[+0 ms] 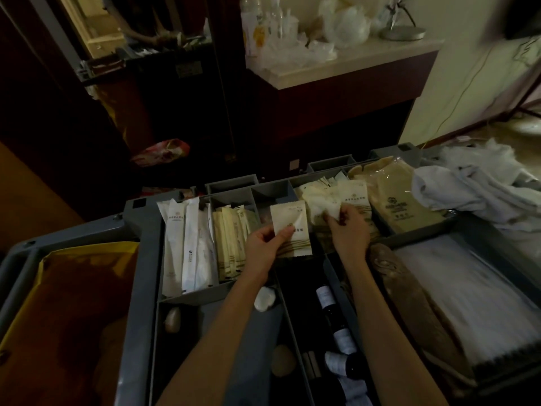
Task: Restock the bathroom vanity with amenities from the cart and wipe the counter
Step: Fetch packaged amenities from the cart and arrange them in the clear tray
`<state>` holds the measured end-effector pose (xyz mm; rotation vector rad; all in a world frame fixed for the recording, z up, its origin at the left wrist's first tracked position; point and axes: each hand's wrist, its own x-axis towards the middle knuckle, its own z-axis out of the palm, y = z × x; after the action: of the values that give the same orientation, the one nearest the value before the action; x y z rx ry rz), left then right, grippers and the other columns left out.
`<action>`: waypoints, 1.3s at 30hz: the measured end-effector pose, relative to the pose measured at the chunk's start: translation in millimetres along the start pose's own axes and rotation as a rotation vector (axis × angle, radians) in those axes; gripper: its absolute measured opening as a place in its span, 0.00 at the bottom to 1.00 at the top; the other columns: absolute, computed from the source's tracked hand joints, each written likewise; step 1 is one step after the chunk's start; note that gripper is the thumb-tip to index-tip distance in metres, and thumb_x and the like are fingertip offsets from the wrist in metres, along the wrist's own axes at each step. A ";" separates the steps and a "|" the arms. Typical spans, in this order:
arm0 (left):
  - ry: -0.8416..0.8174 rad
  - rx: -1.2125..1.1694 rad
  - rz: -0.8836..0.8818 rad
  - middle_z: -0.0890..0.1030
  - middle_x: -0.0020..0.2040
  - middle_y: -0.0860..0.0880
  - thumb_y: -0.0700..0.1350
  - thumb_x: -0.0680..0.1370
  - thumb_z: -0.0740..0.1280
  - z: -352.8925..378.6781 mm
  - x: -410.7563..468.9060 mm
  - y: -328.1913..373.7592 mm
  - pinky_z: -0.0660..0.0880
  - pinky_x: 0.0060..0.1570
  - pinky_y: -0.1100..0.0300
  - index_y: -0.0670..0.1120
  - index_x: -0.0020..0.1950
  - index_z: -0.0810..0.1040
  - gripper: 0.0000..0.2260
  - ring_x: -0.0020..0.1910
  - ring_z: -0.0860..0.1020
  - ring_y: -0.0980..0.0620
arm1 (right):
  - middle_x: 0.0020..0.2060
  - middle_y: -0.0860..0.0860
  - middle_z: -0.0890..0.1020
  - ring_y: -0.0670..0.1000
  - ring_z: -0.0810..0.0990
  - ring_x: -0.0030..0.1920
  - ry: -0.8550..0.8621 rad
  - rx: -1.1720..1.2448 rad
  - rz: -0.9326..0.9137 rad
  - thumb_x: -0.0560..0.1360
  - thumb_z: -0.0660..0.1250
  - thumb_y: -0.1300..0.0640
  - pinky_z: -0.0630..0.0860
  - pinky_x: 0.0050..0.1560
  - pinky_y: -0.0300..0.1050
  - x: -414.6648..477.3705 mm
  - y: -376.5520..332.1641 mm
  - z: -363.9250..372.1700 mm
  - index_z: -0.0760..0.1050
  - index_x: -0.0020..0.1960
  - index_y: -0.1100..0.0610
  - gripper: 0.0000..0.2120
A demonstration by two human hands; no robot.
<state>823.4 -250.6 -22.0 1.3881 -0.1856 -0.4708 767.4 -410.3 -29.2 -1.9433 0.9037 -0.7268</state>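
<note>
The grey housekeeping cart (140,230) fills the lower view, its top tray split into compartments of wrapped amenities. My left hand (265,243) holds a cream sachet (291,227) upright above the middle compartments, thumb on its front. My right hand (348,230) pinches a small white packet (332,209) in the compartment of cream sachets just to the right. Long white packets (187,244) and narrow cream packets (231,244) stand in the left compartments. The vanity counter (336,65) lies beyond the cart, cluttered with bottles and crumpled plastic.
Dark small bottles (336,326) lie in a lower compartment between my forearms. Tan bags (401,197) and white linen (483,189) sit at the cart's right. A yellow-lined bag (67,303) hangs at the left. A stack of white sheets (474,303) fills the right bin.
</note>
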 end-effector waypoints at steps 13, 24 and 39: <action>0.014 0.005 -0.012 0.85 0.44 0.49 0.42 0.76 0.69 -0.7 1.3 2.9 0.81 0.48 0.56 0.44 0.52 0.81 0.06 0.45 0.84 0.51 | 0.53 0.51 0.82 0.45 0.82 0.52 -0.108 0.706 0.005 0.75 0.69 0.63 0.79 0.47 0.38 -34.6 -9.8 -22.5 0.73 0.60 0.58 0.14; -0.023 0.077 -0.016 0.85 0.48 0.42 0.44 0.75 0.71 -3.7 2.2 -3.1 0.80 0.51 0.48 0.40 0.54 0.82 0.11 0.48 0.83 0.44 | 0.44 0.47 0.84 0.45 0.84 0.46 -0.121 0.635 -0.031 0.73 0.71 0.64 0.79 0.44 0.38 -37.5 -4.1 -24.6 0.81 0.49 0.55 0.07; -0.287 0.067 -0.098 0.85 0.50 0.45 0.43 0.74 0.70 18.5 -77.9 3.7 0.79 0.50 0.54 0.46 0.55 0.81 0.10 0.50 0.83 0.48 | 0.44 0.51 0.85 0.47 0.84 0.43 -0.066 0.720 0.180 0.73 0.71 0.66 0.79 0.39 0.38 -123.6 -12.2 -73.8 0.78 0.57 0.63 0.13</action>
<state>747.2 -233.7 -3.5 1.3951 -0.3708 -0.7520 644.8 -339.0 -1.8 -1.2262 0.6419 -0.7453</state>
